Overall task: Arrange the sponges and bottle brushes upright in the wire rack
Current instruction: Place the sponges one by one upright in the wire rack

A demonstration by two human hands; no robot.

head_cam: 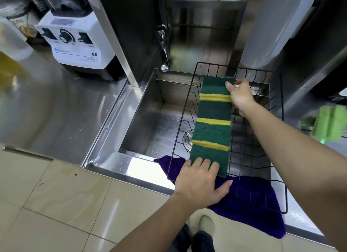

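Note:
A row of several green-and-yellow sponges [213, 127] stands on edge inside the black wire rack [185, 109], which sits over the steel sink. My left hand [200, 178] presses against the near end of the row, fingers spread over the nearest sponge. At the far end, my right hand [241, 95] grips the last sponge, thumb on its green face. A light green bottle brush [328, 123] lies blurred on the counter at the right, outside the rack.
A purple cloth [249, 204] hangs over the sink's front edge under the rack. The tap [164, 49] points down at the sink's back left. A white blender base [78, 43] stands on the left counter. Sink drain [187, 139] shows below the rack.

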